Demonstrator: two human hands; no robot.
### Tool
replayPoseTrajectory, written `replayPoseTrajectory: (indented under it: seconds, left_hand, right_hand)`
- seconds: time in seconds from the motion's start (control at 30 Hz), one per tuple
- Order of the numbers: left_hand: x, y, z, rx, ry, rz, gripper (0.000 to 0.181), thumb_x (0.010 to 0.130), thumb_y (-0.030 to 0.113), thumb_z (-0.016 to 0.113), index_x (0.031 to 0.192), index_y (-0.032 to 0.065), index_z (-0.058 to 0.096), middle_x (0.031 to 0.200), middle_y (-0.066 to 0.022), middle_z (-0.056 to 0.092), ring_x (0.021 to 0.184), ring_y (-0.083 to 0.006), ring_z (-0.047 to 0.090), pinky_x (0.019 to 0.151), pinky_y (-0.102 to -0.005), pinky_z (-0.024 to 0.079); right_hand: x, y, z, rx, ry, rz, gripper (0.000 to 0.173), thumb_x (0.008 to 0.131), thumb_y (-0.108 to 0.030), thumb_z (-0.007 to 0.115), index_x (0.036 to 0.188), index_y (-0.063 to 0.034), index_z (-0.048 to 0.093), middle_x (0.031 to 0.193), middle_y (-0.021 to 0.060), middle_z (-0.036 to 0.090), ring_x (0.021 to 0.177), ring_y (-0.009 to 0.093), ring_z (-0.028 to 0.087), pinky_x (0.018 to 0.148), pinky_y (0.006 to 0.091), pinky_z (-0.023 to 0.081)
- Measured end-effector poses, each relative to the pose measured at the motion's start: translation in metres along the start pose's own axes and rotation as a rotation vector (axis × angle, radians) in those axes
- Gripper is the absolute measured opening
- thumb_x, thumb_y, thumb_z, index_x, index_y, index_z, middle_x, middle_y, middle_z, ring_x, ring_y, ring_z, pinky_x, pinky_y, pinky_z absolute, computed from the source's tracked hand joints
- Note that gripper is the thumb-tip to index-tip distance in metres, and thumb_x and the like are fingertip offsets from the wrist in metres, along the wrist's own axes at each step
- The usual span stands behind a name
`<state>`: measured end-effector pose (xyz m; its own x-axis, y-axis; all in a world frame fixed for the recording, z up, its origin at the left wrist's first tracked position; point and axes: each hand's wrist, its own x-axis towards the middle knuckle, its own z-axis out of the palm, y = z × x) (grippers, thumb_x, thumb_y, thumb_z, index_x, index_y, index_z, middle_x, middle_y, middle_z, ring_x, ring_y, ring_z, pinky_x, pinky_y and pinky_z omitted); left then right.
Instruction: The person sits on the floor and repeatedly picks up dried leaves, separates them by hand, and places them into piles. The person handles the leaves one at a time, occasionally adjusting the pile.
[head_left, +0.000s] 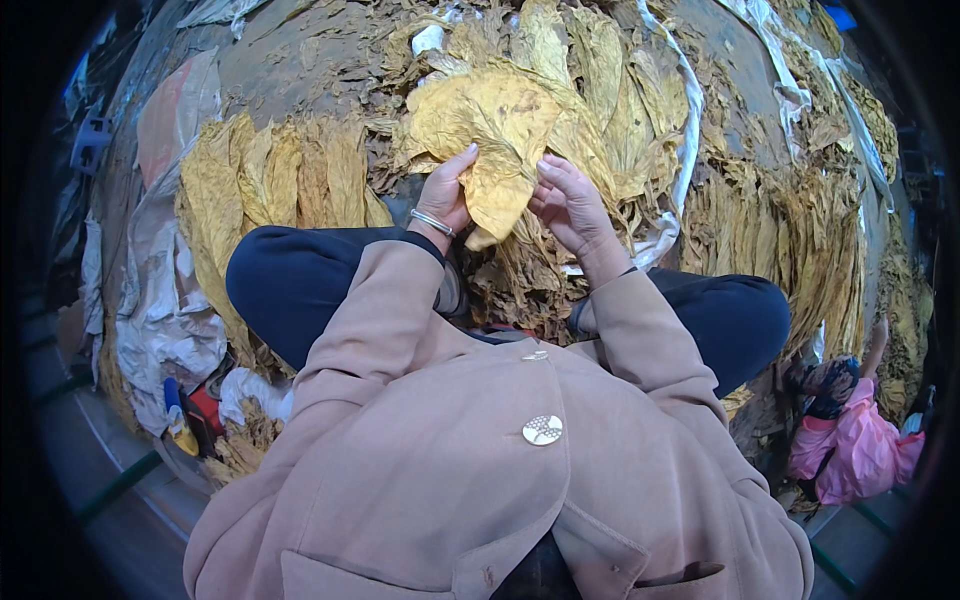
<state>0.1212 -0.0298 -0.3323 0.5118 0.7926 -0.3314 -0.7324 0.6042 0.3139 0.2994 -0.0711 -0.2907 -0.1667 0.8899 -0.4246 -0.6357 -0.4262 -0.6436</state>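
A broad yellow dried leaf (495, 127), which looks like tobacco, is spread between my two hands above my crossed legs. My left hand (448, 191) pinches its left side, thumb on top; a metal bangle circles that wrist. At the leaf's right edge is my right hand (568, 201), its thumb and index finger at the margin and the other fingers curled; the fingertips are partly hidden behind the leaf. Beneath both hands lies a heap of brown, crumpled leaves (517, 289). More yellow leaves (611, 97) lie just beyond the held one.
Rows of dried leaves lie at the left (277, 176) and right (772, 232). A white cloth strip (694, 112) curves beside the right pile. Whitish woven sacking (161, 300) lies at far left. Another person in pink (859, 450) is at lower right.
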Motion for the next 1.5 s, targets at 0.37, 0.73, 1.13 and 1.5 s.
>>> replayPoseTrajectory:
  seconds: [0.37,0.73,1.13,1.5]
  left_hand:
    - [0.002,0.000,0.011,-0.005,0.012,0.090,0.033,0.094,0.021,0.045,0.120,0.0009,0.046,0.115,-0.0137,0.055,0.106,-0.0257,0.055,0.094,-0.0396,0.043]
    - [0.003,-0.005,0.021,0.098,0.145,0.250,0.035,0.089,0.022,0.056,0.117,0.0039,0.049,0.108,-0.0099,0.059,0.098,-0.0233,0.058,0.088,-0.0376,0.046]
    - [-0.016,0.037,0.024,0.304,0.418,0.275,0.013,0.082,0.009,0.062,0.092,0.0022,0.057,0.081,-0.0078,0.061,0.065,-0.0148,0.059,0.060,-0.0256,0.051]
    - [-0.004,0.051,-0.030,0.354,0.457,0.372,0.022,0.089,0.024,0.056,0.100,0.0046,0.055,0.082,-0.0091,0.063,0.063,-0.0163,0.059,0.055,-0.0274,0.051]
  right_hand:
    - [0.008,0.002,-0.004,-1.249,0.095,-0.428,0.035,0.079,-0.022,0.066,0.100,0.0030,0.055,0.071,0.0111,0.056,0.059,0.019,0.054,0.054,0.0305,0.042]
    - [-0.007,0.034,0.019,-1.206,-0.054,-0.485,0.036,0.086,-0.018,0.051,0.116,0.0006,0.043,0.095,0.0270,0.058,0.084,0.042,0.057,0.071,0.0454,0.046]
    - [0.015,0.040,0.028,-1.131,-0.212,-0.601,0.028,0.083,-0.023,0.057,0.099,-0.0013,0.050,0.081,0.0192,0.056,0.074,0.034,0.058,0.063,0.0417,0.047]
    - [0.040,0.092,-0.065,-1.762,0.237,0.061,0.063,0.069,-0.039,0.072,0.110,-0.0030,0.040,0.101,0.0216,0.056,0.096,0.037,0.057,0.079,0.0455,0.046]
